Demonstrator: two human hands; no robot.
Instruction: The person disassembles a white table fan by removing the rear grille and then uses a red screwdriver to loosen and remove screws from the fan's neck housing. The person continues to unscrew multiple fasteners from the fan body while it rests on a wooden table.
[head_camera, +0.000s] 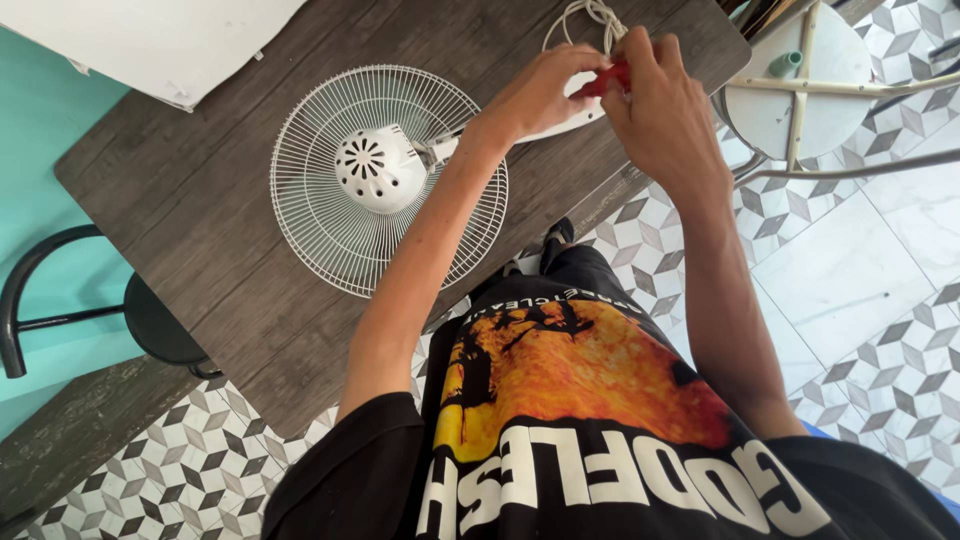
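Observation:
A white electric fan lies face down on a dark wooden table (200, 200), its round wire grille (320, 210) and white motor housing (378, 168) facing up. Its white neck and base (565, 122) stretch toward the table's far right corner. My left hand (535, 92) rests on that base. My right hand (655, 105) grips a red-handled tool (608, 78), probably a screwdriver, right beside the left hand's fingers; its tip is hidden. A coiled white cord (590, 14) lies just beyond both hands.
A white sheet or board (150, 40) covers the table's far left corner. A black round stool (150, 320) stands left of the table. A white stool turned on its side (800, 90) lies at the right on the patterned tile floor (860, 280).

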